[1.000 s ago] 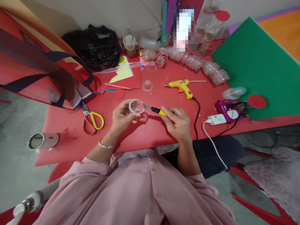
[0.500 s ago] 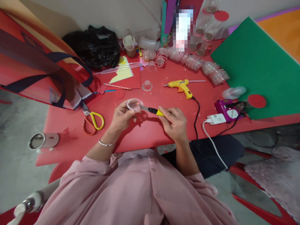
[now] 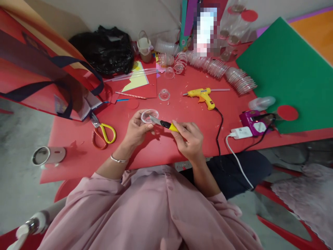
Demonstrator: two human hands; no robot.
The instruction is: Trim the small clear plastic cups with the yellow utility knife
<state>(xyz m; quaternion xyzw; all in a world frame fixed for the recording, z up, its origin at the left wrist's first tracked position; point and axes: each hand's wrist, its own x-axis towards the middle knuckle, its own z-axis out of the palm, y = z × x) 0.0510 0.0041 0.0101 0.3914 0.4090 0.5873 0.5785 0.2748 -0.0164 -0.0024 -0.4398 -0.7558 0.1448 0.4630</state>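
My left hand grips a small clear plastic cup by its side, its round rim facing up. In my right hand is a yellow and black utility knife, the blade pointing left and reaching over the cup's rim. Whether the blade touches the plastic I cannot tell. Behind the cup, a clear domed piece rests on the red table. A yellow glue gun lies beyond my right hand.
Scissors and a metal mug are at the left. Stacked clear cups and a black bag stand behind. A green sheet and a purple box with cables occupy the right.
My right hand and the knife have moved a little to the left, bringing the blade further over the cup. My left hand still holds the cup in nearly the same place.
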